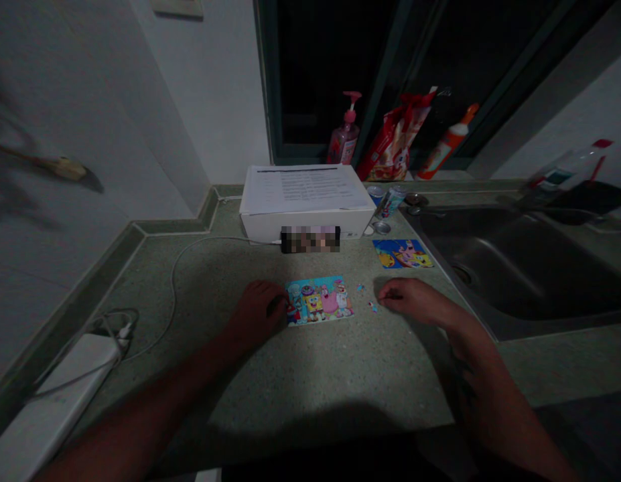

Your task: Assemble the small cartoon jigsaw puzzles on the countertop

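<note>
"While the left hand (pixel 254 309) rests on the worktop (pixel 320 375), what are its fingers doing?"
"They're bent at the near-whole cartoon picture (pixel 314 302), by its left edge; whether they pinch it, I can't tell."
"And the right hand (pixel 415 298)?"
"Fingers curled inward; I can't tell if they hold anything. One loose piece (pixel 360 287) and another piece (pixel 373 306) lie just beside them, toward the picture."
"How far along?"
"Mostly done, I'd judge: the picture lies flat between both hands' fingers, with those two bits left outside it."
"The blue card (pixel 403 254)?"
"Beyond the right fingers, untouched."
</note>
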`<state>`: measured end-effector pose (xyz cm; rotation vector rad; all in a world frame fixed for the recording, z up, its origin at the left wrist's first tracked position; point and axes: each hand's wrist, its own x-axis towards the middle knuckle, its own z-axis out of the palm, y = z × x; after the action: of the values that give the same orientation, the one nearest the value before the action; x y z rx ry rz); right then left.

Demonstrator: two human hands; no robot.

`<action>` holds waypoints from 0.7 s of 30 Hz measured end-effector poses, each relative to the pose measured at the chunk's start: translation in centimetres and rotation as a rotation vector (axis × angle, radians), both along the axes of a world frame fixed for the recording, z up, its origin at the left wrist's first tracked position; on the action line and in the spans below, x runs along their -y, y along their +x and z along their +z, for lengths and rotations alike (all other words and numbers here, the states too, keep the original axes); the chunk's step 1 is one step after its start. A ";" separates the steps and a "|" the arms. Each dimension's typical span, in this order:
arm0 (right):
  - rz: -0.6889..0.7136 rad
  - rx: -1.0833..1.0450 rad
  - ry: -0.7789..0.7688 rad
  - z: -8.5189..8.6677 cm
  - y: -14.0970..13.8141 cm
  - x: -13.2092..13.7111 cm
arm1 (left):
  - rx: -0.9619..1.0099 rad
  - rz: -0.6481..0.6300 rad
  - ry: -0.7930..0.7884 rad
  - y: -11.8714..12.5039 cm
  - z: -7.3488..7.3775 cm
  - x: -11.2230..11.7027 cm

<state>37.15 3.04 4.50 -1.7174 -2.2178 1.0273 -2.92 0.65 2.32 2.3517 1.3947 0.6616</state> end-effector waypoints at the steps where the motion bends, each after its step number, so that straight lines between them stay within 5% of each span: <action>1: 0.009 -0.004 -0.023 -0.1 -0.2 0.0 | 0.000 0.002 -0.006 0.0 0.1 0.1; 21: 0.113 0.049 -0.014 -1.1 -1.1 -0.3 | 0.007 0.012 0.019 -0.2 -0.7 -0.3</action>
<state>36.10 3.36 3.43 -1.6567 -2.3682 1.0376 -3.07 0.96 1.58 2.3550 1.4071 0.6893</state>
